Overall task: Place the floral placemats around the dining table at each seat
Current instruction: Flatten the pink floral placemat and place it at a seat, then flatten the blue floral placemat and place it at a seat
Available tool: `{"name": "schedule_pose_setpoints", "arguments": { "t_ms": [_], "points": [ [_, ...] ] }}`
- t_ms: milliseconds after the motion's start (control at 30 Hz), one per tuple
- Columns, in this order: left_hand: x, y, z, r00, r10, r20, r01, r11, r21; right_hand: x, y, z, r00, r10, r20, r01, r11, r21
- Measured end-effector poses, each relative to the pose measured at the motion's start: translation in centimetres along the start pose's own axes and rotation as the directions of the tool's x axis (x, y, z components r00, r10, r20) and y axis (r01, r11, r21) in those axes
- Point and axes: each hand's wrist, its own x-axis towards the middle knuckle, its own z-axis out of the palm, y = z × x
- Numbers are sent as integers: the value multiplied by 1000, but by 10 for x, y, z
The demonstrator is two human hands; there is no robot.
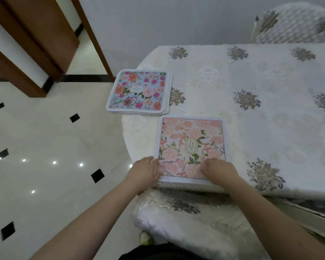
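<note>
Pink mat: the pink floral placemat (190, 149) lies flat on the tablecloth (270, 109) at the near edge of the dining table, its near border just at the table's drop.
Left hold: your left hand (145, 172) is curled around the mat's near-left corner, fingers closed on the edge; whether they reach underneath I cannot tell.
Right hold: your right hand (220, 170) presses down on the mat's near-right part, fingers bent onto the print, pinning and not pinching.
Step in hand: you look to be squaring this mat to its seat. Keep the right palm as the anchor and nudge with the left, so the near border runs parallel to the table edge without overhanging it.
Cloth: it is soft and embroidered, so it will likely bunch if you drag; lift slightly, then set down.
Remaining stack: beyond your left hand, away from you, the stack of blue floral placemats (139, 91) hangs partly off the table's rounded corner. Judging by that overhang, a bump could tip it to the floor.
Open room: right of your right hand and beyond it the cloth is bare as far as the covered chair (291, 23) at the far side, leaving room for more mats.
</note>
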Motion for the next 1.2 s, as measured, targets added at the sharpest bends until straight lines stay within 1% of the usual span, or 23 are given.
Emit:
{"name": "schedule_pose_setpoints", "arguments": {
  "t_ms": [67, 167, 333, 433, 533, 700, 867, 967, 1100, 1200],
  "points": [
    [-10, -3, -8, 1000, 0, 24, -1, 999, 40, -5, -16, -10, 1000, -16, -6, 16, 1000, 10],
    [-30, -10, -13, 999, -13, 29, 11, 998, 68, -17, -46, -25, 999, 21, -49, -17, 997, 78],
    [-79, -33, -16, 992, -81, -102, 85, 996, 40, -49, -113, -35, 988, -32, -154, 34, 999, 12],
    [-120, -55, -12, 985, -76, -157, 77, 997, 2, -78, -159, -33, 966, -75, -249, 75, 997, -9],
    [-165, -81, -4, 979, -91, -184, 88, 996, -19, -107, -207, -27, 945, -113, -306, 115, 993, -10],
    [-232, -130, 8, 965, -165, -203, 161, 986, -39, -137, -283, -19, 900, -171, -402, 180, 984, -16],
    [-279, -171, -3, 931, -263, -252, 256, 965, -61, -159, -348, -16, 841, -261, -475, 267, 962, -57],
    [-294, -194, -19, 909, -290, -299, 286, 956, -58, -169, -376, -22, 769, -286, -571, 299, 951, -74],
    [-307, -207, -36, 884, -315, -347, 324, 945, -32, -176, -397, -34, 767, -318, -557, 311, 944, -111],
    [-312, -211, -46, 856, -349, -382, 342, 935, -88, -173, -405, -42, 748, -352, -562, 333, 932, -140]
  ]
}}
